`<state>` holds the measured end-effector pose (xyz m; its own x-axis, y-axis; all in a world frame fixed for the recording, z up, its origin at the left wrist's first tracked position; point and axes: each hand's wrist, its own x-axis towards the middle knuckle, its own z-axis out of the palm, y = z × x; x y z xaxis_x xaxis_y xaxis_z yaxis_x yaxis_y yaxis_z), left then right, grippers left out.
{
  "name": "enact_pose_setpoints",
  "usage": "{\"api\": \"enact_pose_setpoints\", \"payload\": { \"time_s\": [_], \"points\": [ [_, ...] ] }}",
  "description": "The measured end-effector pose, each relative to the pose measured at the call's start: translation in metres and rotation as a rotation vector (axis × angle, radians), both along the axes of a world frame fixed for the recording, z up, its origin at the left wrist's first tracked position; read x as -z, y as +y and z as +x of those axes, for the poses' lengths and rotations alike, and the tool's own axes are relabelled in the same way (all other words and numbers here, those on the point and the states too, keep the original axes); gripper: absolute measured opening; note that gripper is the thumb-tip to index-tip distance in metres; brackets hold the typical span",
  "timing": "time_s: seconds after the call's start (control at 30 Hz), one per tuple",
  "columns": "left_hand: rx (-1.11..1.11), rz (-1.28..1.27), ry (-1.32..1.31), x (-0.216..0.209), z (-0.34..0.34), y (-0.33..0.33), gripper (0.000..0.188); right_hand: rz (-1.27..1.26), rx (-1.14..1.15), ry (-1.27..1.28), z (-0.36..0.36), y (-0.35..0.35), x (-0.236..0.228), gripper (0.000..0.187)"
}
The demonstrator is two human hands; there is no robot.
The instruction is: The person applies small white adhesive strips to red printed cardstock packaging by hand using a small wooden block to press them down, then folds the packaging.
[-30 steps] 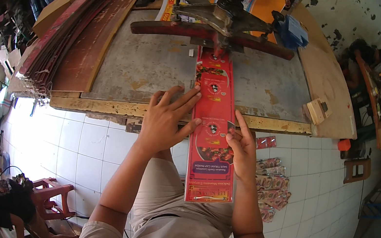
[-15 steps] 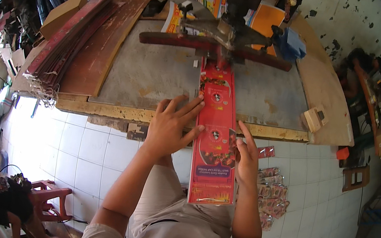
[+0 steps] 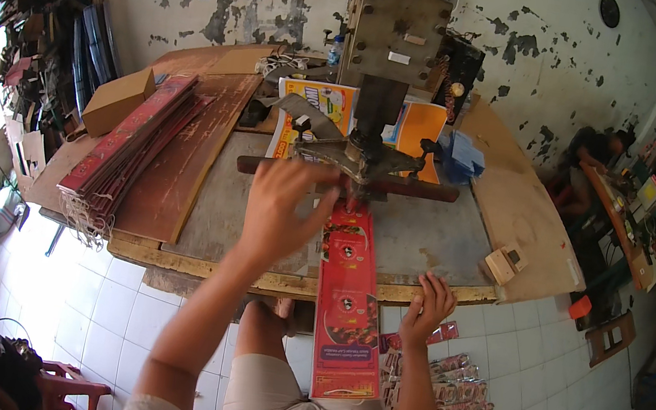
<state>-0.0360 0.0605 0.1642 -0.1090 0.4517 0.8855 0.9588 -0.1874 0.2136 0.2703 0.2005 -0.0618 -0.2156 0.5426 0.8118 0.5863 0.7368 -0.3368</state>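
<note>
A long red printed strip (image 3: 349, 306) lies flat with its far end under the head of a dark metal press (image 3: 361, 155). Its near end juts over the table's front edge above my lap. My left hand (image 3: 283, 207) is raised beside the strip, slightly blurred, in front of the press's red crossbar (image 3: 423, 190). Thumb and fingers are apart, with nothing seen between them; whether the fingertips touch the press I cannot tell. To the right of the strip, my right hand (image 3: 428, 309) is off it at the table edge, fingers loosely bent and holding nothing.
Bundled red strips (image 3: 129, 146) and a cardboard box (image 3: 118, 101) lie on the table's left. A small wooden block (image 3: 504, 265) sits at the right. Printed sheets (image 3: 423, 139) stand behind the press. Cut pieces (image 3: 460, 399) are scattered on the floor; another person (image 3: 595, 152) sits far right.
My left hand has left the strip and risen toward the press. My right hand has let go and moved right. The view has tilted up, showing more of the wall and press.
</note>
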Motion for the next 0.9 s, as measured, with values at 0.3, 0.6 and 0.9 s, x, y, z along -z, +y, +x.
{"api": "enact_pose_setpoints", "payload": {
  "time_s": [0.3,0.6,0.9],
  "points": [
    [-0.334,0.323,0.532,-0.124,-0.038,0.125,0.028,0.063,-0.038,0.049,-0.010,0.004,0.019,0.047],
    [-0.328,0.268,0.614,-0.134,-0.041,0.134,0.019,0.097,-0.047,0.090,-0.006,0.010,0.020,0.047],
    [-0.295,0.251,0.624,-0.136,-0.044,0.135,0.017,0.084,-0.034,0.088,-0.008,0.007,0.017,0.047]
  ]
}}
